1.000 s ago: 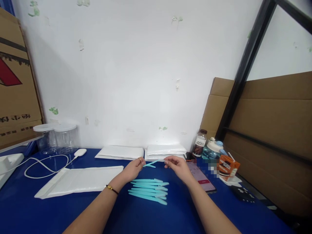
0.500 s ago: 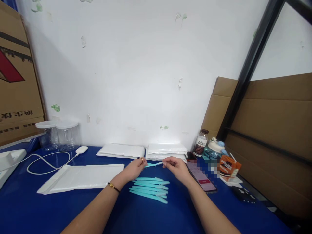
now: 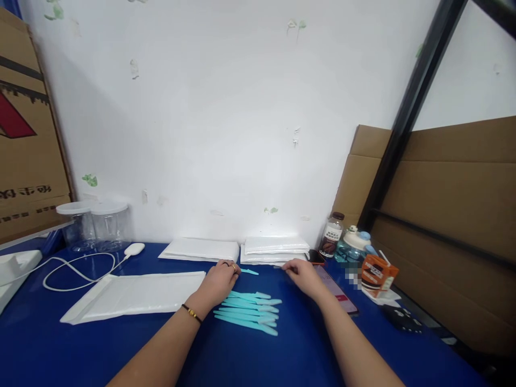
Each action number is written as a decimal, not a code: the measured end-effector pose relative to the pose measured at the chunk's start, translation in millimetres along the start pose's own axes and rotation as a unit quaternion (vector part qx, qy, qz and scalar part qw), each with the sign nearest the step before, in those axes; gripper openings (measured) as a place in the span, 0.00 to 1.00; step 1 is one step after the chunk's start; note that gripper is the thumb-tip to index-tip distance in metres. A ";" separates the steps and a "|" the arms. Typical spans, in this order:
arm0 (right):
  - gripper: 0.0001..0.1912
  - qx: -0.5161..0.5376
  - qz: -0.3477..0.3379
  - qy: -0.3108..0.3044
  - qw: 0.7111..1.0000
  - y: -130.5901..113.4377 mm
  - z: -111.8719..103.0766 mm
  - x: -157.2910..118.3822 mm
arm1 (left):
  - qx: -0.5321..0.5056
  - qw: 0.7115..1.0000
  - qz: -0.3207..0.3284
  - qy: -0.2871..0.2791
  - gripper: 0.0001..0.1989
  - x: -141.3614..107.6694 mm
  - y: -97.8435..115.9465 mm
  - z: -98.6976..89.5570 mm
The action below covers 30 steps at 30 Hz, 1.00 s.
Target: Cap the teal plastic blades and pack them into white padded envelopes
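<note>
A row of turquoise tools [image 3: 246, 309] lies on a blue tabletop [image 3: 294, 349], just in front of both hands. Behind the row, two stacks of white padded envelopes [image 3: 199, 249] [image 3: 276, 245] stand by a white wall [image 3: 226, 118] with peeled, green-flecked patches. Left of the row lies a flat white envelope [image 3: 141, 294], with clear jars [image 3: 110, 230] farther back; to its right are a phone [image 3: 334, 293], an orange drink carton [image 3: 377, 277] and a black metal post [image 3: 397, 129].

The left hand [image 3: 220, 280], fingers curled, covers some left ends of the row and one end of a single turquoise tool [image 3: 250, 272] just beyond it; whether it grips that tool cannot be told. Right of that tool, the right hand [image 3: 303, 275] pinches what seems a thin greyish strip [image 3: 278, 267], too small to identify. The forearm partly hides the phone; the printed cardboard box [image 3: 32, 161], well left of the row, is cut off.
</note>
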State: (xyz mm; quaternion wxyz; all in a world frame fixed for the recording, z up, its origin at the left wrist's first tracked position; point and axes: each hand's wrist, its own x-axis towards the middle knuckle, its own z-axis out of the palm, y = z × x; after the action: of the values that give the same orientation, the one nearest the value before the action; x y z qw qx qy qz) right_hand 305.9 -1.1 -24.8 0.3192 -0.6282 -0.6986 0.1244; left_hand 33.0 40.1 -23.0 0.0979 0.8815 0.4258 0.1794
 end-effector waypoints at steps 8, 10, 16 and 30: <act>0.13 -0.150 -0.021 -0.020 0.988 0.6 13.1 4.0 | 0.041 0.999 -0.025 -0.008 0.14 0.7 -0.6 2.5; 0.11 -0.154 -0.033 -0.029 0.987 -3.7 14.2 2.8 | 0.028 0.999 -0.036 -0.014 0.11 0.8 1.4 0.5; 0.16 -0.208 -0.045 -0.028 0.977 -7.6 16.5 2.6 | 0.012 0.997 -0.067 -0.024 0.06 2.6 2.2 -0.3; 0.18 -0.302 -0.032 -0.024 0.952 -14.2 19.3 0.6 | 0.003 0.997 -0.079 -0.018 0.04 1.4 3.0 -0.8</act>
State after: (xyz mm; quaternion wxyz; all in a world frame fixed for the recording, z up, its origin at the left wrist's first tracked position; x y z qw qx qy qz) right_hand 282.9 1.4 -31.3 0.1013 -0.6695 -0.7306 -0.0877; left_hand 35.6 39.3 -21.0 0.1164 0.8483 0.4932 0.1536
